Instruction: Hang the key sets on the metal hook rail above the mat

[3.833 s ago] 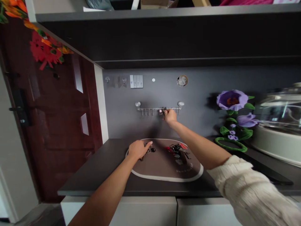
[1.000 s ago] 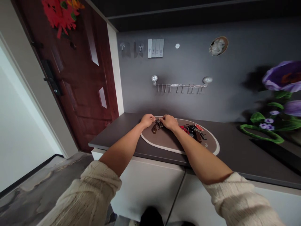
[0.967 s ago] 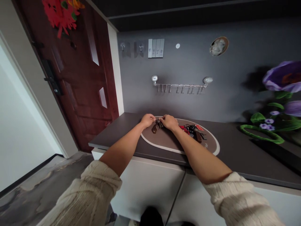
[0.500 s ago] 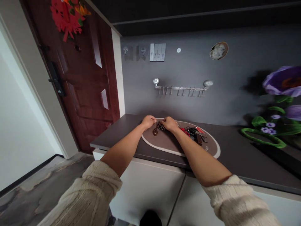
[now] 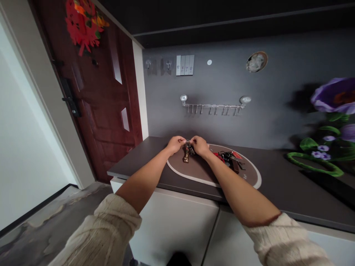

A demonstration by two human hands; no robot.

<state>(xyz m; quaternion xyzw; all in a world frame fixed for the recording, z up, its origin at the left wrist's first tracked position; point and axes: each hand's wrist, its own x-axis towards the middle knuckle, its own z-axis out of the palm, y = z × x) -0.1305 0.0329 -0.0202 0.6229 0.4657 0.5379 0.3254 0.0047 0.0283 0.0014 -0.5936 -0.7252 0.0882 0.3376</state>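
The left hand [image 5: 176, 145] and right hand [image 5: 200, 145] seem to pinch a thin, round metal ring [image 5: 188, 140], so the brown, shiny key bunch [image 5: 186, 157] can hang down.

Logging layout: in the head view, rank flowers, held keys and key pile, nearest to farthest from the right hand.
1. Held keys: just left of the right hand.
2. Key pile: to its right, on the mat.
3. Flowers: far right.
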